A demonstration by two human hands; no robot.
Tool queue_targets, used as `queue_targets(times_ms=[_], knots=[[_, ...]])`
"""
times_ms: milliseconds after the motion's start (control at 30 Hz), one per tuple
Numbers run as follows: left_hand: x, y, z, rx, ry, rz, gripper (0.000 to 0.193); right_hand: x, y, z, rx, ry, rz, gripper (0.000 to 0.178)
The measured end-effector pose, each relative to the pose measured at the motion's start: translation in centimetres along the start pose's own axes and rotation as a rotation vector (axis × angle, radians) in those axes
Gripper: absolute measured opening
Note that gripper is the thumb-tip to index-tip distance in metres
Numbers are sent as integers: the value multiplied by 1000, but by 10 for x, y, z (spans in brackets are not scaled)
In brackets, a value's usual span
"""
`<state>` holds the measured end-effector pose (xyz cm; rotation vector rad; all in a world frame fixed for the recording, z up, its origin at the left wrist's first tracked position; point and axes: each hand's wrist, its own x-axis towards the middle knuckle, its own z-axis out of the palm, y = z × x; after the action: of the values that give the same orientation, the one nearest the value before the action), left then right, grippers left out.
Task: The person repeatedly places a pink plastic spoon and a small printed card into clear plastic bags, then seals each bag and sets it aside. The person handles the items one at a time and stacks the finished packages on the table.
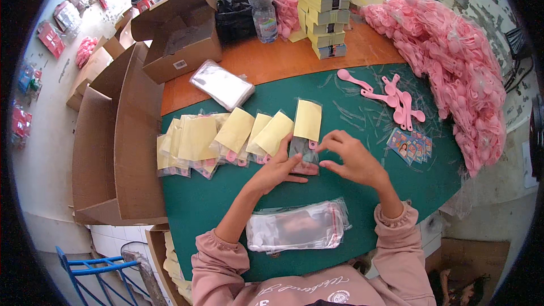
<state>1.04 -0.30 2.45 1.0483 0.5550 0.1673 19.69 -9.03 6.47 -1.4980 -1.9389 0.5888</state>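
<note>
A clear plastic bag (pixel 296 148) lies on the green table top with a pale yellow card (pixel 307 120) in its upper part and a pink spoon's handle end (pixel 313 144) showing below the card. My left hand (pixel 276 171) grips the bag's left side and lower part, its fingers partly over it. Just right of the bag is my right hand (pixel 358 162), thumb and forefinger apart, fingertips close to the bag's edge; whether they touch is unclear. To the left, several filled bags (pixel 198 139) with yellow cards and pink pieces overlap in a row.
A stack of clear bags (pixel 294 226) lies nearest me, another (pixel 222 85) farther back. Loose pink spoons (pixel 403 102) and small picture cards (pixel 411 146) lie right, beside a large heap of bagged pink spoons (pixel 447 62). Cardboard boxes (pixel 136 141), a bottle (pixel 262 11) and card stacks (pixel 324 17) stand around.
</note>
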Motion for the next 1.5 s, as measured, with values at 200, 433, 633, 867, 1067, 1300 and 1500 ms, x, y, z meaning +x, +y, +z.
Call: queue_targets(times_ms=[200,433,633,867,1067,1300,1500], knots=[[-6,3,-14,141,18,17,60,3,-8,30,-140,99,48,19],[2,-7,-11,-73,-129,59,61,11,-18,49,-113,120,58,18],[3,-5,-8,-153,-137,63,63,11,-16,51,-217,137,-14,16],[2,-7,-16,72,-37,55,62,7,-15,47,-105,49,-118,13],[3,0,-7,49,12,93,58,1,-2,6,462,-248,25,11],[11,-1,-17,26,-168,50,32,-6,74,-101,494,-38,300,11],[11,-6,-20,-77,-153,20,31,-9,17,-36,-224,161,-47,42]])
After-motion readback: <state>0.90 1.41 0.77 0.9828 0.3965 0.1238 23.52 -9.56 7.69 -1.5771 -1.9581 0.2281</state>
